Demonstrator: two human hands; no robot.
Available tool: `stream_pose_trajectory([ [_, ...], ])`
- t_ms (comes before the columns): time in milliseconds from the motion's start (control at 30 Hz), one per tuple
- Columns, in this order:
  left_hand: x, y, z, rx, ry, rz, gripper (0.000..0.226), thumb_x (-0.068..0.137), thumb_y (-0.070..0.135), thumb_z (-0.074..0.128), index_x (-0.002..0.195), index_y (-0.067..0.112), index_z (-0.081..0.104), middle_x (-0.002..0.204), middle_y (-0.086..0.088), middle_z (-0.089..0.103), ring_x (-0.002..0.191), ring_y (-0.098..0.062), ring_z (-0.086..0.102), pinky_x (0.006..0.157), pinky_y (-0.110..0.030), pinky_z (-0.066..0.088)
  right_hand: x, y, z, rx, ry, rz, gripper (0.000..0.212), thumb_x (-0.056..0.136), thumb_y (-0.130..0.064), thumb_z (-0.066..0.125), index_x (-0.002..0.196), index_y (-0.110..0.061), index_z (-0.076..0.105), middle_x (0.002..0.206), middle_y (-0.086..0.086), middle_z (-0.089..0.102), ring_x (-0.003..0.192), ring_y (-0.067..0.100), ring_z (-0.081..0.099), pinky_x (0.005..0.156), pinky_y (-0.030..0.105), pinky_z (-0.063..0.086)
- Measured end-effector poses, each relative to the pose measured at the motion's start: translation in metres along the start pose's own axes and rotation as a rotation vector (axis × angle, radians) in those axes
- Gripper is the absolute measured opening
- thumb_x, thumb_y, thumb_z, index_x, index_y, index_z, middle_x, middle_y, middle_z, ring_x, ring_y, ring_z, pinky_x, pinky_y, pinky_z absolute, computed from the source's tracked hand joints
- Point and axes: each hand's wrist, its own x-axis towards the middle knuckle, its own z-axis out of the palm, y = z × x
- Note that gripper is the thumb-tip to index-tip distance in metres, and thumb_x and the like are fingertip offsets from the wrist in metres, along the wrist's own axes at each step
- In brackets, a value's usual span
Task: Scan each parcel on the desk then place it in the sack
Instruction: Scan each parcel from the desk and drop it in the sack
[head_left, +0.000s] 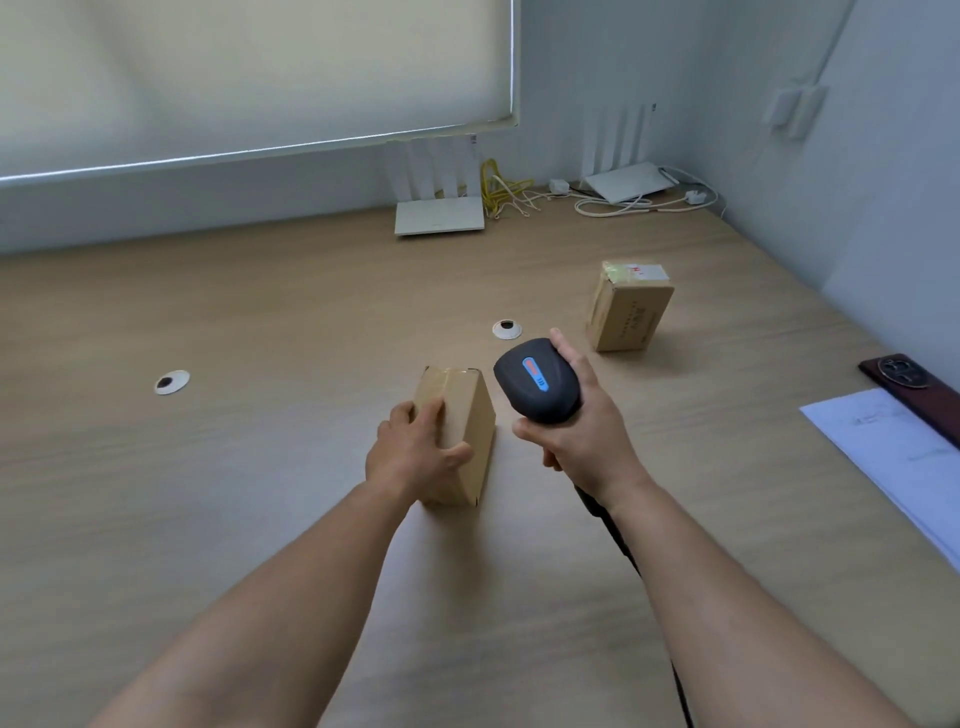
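Cardboard parcel (462, 415) under left fingers (431, 415), scanner (537, 379) in right fingers' (566, 353) clasp, cable cut off.

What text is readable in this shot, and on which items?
None can be quoted.
Far parcel: dark print on the side and red marks on the top label, too blurred.
Scanner: red and blue markings on the strip, unreadable.
Paper sheet: faint print, too small.
Near parcel: no print visible.
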Motion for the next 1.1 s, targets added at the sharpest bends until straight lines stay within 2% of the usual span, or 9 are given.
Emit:
stream_pose_trajectory([
  [167,-0.038,-0.048,-0.011,-0.08,-0.053,0.002,0.072,0.082,0.05,0.059,0.146,0.037,0.029,0.149,-0.001,0.028,0.133,-0.024,0.034,0.099,-0.04,0.043,-0.048,-0.002,0.042,0.029,-0.017,0.001,0.094,0.074,0.004,0.076,0.142,-0.049,0.037,0.11,-0.02,0.056,0.07,0.015,0.055,0.051,0.026,0.048],
  [333,-0.072,-0.08,-0.017,-0.248,-0.181,0.014,0.068,0.085,0.045,0.056,0.147,0.031,0.031,0.138,-0.007,0.038,0.117,-0.027,0.047,0.093,-0.037,0.047,-0.081,0.001,0.07,0.028,-0.036,-0.014,0.095,0.072,0.005,0.077,0.144,-0.044,0.036,0.111,-0.019,0.057,0.07,0.004,0.054,0.063,0.023,0.046],
  [467,-0.086,-0.092,-0.019,-0.048,-0.053,-0.033,0.052,0.095,0.031,0.035,0.146,0.033,0.027,0.127,-0.008,0.047,0.109,-0.029,0.049,0.083,-0.038,0.047,-0.095,-0.007,0.076,0.043,-0.06,0.004,0.094,0.074,0.004,0.076,0.143,-0.046,0.036,0.11,-0.01,0.06,0.06,0.009,0.052,0.049,0.023,0.046],
  [567,-0.094,-0.087,-0.011,0.075,-0.073,-0.108,0.056,0.095,0.047,0.037,0.147,0.033,0.021,0.14,-0.01,0.035,0.126,-0.03,0.038,0.093,-0.042,0.041,-0.1,-0.012,0.074,0.045,-0.065,-0.011,0.093,0.074,0.005,0.074,0.143,-0.046,0.037,0.11,-0.006,0.059,0.06,0.015,0.051,0.046,0.023,0.045],
  [700,-0.098,-0.074,0.008,0.136,-0.059,-0.201,0.085,0.074,0.076,0.049,0.141,0.028,0.026,0.135,-0.01,0.034,0.126,-0.03,0.036,0.093,-0.041,0.039,-0.109,-0.013,0.063,0.026,-0.065,-0.01,0.095,0.073,0.007,0.074,0.144,-0.044,0.036,0.108,-0.015,0.058,0.06,0.013,0.051,0.047,0.024,0.046],
  [833,-0.094,-0.054,0.018,0.216,-0.014,-0.24,0.1,0.067,0.081,0.052,0.141,0.018,0.03,0.14,-0.012,0.031,0.126,-0.03,0.035,0.092,-0.04,0.039,-0.109,-0.011,0.047,0.011,-0.048,0.003,0.095,0.073,0.007,0.074,0.144,-0.045,0.036,0.107,-0.016,0.058,0.062,0.014,0.051,0.047,0.026,0.046],
  [900,-0.093,-0.043,0.021,0.219,-0.03,-0.23,0.095,0.069,0.074,0.057,0.14,0.016,0.032,0.141,-0.014,0.029,0.126,-0.032,0.034,0.093,-0.039,0.04,-0.108,-0.011,0.04,0.012,-0.049,0.004,0.095,0.073,0.007,0.074,0.144,-0.045,0.037,0.107,-0.016,0.058,0.062,0.015,0.05,0.048,0.026,0.046],
  [1000,-0.093,-0.028,0.019,0.107,-0.091,-0.18,0.08,0.072,0.058,0.06,0.137,0.02,0.035,0.138,-0.012,0.031,0.123,-0.033,0.035,0.094,-0.038,0.04,-0.103,-0.011,0.033,0.031,-0.05,-0.005,0.095,0.073,0.007,0.074,0.143,-0.046,0.037,0.11,-0.014,0.058,0.062,0.013,0.05,0.049,0.025,0.046],
  [1100,-0.091,-0.022,0.008,-0.307,-0.253,-0.193,0.096,0.06,0.056,0.062,0.146,0.027,0.03,0.138,-0.012,0.035,0.123,-0.032,0.043,0.099,-0.04,0.044,-0.095,-0.009,0.027,0.046,-0.04,-0.026,0.097,0.071,0.007,0.077,0.142,-0.047,0.038,0.116,-0.013,0.059,0.068,0.006,0.053,0.059,0.023,0.046],
])
